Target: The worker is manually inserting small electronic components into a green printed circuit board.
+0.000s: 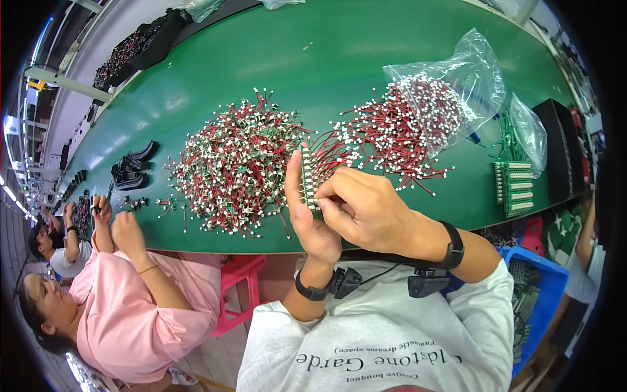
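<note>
My left hand is raised at the table's front edge, with a narrow strip of small white connectors held along its upright fingers. Red wires fan out from the strip's right side. My right hand pinches at the strip's lower end; whatever lies between its thumb and forefinger is too small and covered to make out. Close to my left fingers is a large heap of red-wired pieces with small green boards. Beyond my right hand lies a pile of red wires with white plugs.
A clear plastic bag partly covers the wire pile. Stacked green board strips and a black bin stand at right. Below is a blue crate. At left, a person in pink works near black parts.
</note>
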The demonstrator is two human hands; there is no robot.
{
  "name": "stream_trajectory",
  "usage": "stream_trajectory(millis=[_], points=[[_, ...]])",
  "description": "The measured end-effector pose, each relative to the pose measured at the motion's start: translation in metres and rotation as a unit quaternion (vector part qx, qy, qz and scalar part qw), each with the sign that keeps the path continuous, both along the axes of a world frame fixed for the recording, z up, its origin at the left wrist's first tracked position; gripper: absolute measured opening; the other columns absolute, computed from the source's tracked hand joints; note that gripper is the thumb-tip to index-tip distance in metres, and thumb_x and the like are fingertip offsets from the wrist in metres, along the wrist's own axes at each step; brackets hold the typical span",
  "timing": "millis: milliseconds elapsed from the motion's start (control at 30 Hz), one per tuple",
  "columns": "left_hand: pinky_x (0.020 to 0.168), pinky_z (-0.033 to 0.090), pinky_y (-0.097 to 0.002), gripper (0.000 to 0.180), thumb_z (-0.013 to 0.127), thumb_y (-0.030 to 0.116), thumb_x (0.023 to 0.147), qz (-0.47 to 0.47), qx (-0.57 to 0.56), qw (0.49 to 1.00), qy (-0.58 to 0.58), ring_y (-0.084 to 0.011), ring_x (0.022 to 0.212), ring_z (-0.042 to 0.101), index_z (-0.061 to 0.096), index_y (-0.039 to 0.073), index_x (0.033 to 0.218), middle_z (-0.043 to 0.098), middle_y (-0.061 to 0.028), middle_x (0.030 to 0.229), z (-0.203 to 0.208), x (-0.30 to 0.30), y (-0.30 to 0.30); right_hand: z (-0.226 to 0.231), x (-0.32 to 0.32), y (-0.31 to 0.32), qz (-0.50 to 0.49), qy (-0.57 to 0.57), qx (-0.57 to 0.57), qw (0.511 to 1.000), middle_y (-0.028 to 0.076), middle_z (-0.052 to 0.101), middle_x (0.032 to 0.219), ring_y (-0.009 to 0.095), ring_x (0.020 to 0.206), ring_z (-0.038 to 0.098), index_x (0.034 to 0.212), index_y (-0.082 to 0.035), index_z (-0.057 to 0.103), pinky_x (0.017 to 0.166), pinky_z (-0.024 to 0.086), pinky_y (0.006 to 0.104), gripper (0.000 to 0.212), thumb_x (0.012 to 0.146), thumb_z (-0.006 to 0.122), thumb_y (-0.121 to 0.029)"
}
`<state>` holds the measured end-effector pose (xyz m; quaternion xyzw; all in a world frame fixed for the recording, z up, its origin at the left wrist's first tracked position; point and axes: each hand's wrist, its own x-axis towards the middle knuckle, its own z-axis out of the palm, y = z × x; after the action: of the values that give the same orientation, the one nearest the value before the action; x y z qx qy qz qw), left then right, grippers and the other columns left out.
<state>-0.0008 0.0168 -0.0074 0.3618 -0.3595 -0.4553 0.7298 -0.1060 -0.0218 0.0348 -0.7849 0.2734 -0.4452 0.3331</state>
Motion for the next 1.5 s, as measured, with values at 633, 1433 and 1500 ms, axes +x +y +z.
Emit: stream_trajectory(millis=[633,1433,1500], points=[[0.114,0.026,-0.0408,0.077,0.027,0.053,0.099,0.043,-0.006,0.987,-0.155,-0.0292,0.139,0.034,0.029,-0.009,0.146,0.034,-0.0222,0.15,-0.001,-0.001,-0.001,0.004,-0.01,0.003,-0.042,0.07,-0.141,0.987,0.008,0.058,0.075,0.022,0.063,0.061,0.088,0.001,0.062,0.053,0.05,0.0324,0.016,0.073,0.069,0.002],[0.103,0.04,-0.0382,0.072,0.034,0.046,0.095,0.022,-0.005,0.985,-0.171,-0.0226,0.121,0.051,0.027,0.001,0.15,0.041,-0.0139,0.145,-0.008,-0.004,0.001,0.002,-0.014,0.006,-0.059,0.12,-0.15,0.98,0.009,0.059,0.076,0.023,0.065,0.06,0.086,0.001,0.06,0.055,0.051,0.0335,0.014,0.074,0.068,0.003],[0.103,0.04,-0.0373,0.072,0.035,0.046,0.096,-0.011,0.004,0.996,-0.085,-0.0218,0.12,0.051,0.026,0.0,0.15,0.044,-0.0144,0.144,-0.003,-0.005,0.003,-0.001,-0.011,0.005,-0.054,0.097,-0.139,0.984,0.01,0.059,0.076,0.025,0.064,0.061,0.085,0.001,0.06,0.055,0.051,0.0346,0.013,0.075,0.067,0.004]])
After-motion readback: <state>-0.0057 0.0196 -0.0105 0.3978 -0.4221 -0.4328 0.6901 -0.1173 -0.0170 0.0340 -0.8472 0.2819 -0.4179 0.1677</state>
